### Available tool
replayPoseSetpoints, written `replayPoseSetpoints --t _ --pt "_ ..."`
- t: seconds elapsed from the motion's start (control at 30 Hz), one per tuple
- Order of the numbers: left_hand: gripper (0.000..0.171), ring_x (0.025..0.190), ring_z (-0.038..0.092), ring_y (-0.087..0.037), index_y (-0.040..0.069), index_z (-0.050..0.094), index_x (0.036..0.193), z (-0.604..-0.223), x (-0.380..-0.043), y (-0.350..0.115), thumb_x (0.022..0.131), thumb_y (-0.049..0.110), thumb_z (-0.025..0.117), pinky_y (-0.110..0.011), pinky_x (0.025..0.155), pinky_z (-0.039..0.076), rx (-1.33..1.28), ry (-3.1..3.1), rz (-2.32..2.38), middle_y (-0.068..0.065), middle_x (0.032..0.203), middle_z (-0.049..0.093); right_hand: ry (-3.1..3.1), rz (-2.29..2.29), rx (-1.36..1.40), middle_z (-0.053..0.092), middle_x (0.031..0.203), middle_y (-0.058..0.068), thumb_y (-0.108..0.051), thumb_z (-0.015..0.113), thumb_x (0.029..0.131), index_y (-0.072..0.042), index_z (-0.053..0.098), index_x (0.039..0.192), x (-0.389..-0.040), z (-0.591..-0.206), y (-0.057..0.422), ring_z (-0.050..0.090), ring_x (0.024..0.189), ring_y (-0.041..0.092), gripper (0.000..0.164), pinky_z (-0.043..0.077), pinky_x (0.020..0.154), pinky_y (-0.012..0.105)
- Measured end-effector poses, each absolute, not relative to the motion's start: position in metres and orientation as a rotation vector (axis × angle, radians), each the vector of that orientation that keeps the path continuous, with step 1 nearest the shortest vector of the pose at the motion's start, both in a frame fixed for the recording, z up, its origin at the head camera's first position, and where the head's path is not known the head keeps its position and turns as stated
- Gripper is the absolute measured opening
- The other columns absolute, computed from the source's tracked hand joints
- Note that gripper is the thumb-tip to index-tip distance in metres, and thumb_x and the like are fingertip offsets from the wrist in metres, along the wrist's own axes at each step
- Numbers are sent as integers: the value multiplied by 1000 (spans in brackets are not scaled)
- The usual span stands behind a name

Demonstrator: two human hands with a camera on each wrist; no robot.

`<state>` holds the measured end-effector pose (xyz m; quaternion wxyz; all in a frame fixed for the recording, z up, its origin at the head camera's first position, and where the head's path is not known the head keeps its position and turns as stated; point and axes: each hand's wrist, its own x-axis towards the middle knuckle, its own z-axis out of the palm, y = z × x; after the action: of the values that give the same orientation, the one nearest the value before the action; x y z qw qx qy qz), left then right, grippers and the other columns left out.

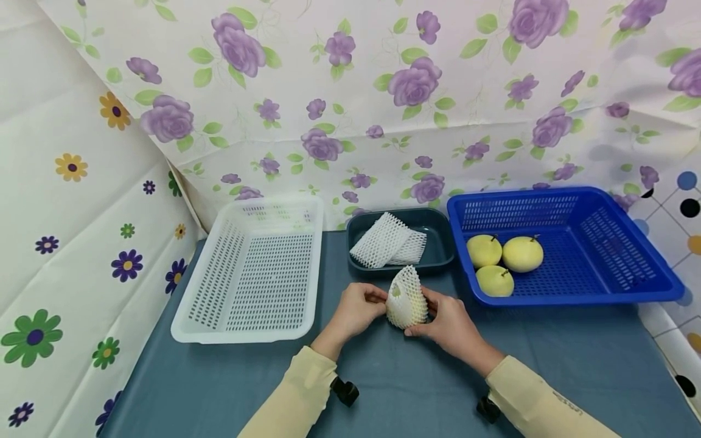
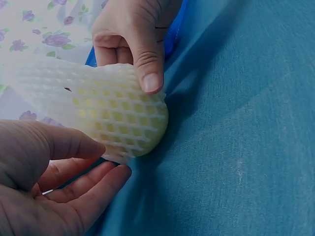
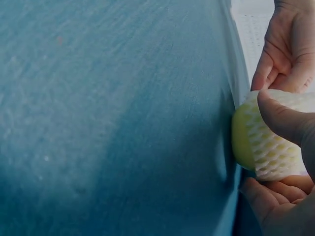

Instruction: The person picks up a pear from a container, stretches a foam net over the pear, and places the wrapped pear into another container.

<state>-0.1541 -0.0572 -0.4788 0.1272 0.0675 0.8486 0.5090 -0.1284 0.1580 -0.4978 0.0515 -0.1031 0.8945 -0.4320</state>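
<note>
A yellow-green pear (image 2: pixel 156 125) sits inside a white foam net sleeve (image 1: pixel 406 298), its rounded bottom bare past the net's edge. The sleeve's loose end narrows to a point above the fruit in the head view. From one side my left hand (image 1: pixel 358 310) pinches the net's edge between thumb and fingers. My right hand (image 1: pixel 450 322) grips the netted pear from the other side, its thumb (image 3: pixel 278 115) lying over the mesh. More foam net sleeves (image 1: pixel 380 240) lie flat in a dark green tray (image 1: pixel 440 243) just behind the hands.
On the left stands a white perforated basket (image 1: pixel 246 334). A blue basket (image 1: pixel 580 298) at the right holds three pears (image 1: pixel 523 253) in its left part. Blue-grey cloth (image 1: pixel 405 389) covers the table, and a flowered curtain (image 1: pixel 361 121) hangs behind.
</note>
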Motion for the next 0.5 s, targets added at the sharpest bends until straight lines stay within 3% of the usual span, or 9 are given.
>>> replayPoseSetpoints --t 0.23,0.33,0.5 --pt "26 90 67 -16 15 69 105 -470 -155 -62 80 7 70 -26 73 55 297 2457 1544 -5 100 70 2718 -1345 -306 51 138 3 -45 85 61 -18 40 142 -126 -485 163 56 119 19 96 52 90 37" --pt "33 96 66 -15 18 67 110 -467 -156 -64 79 5 69 -26 78 54 365 2462 1525 0 104 69 2726 -1380 -318 54 134 -1 -46 83 63 -24 43 139 -125 -480 164 56 119 18 88 52 90 37" --pt "41 101 64 -11 21 65 115 -465 -156 -60 77 11 76 -24 80 54 413 2409 1454 4 110 67 2761 -1363 -343 61 125 0 -43 82 67 -22 53 130 -123 -483 164 62 110 15 73 55 83 31"
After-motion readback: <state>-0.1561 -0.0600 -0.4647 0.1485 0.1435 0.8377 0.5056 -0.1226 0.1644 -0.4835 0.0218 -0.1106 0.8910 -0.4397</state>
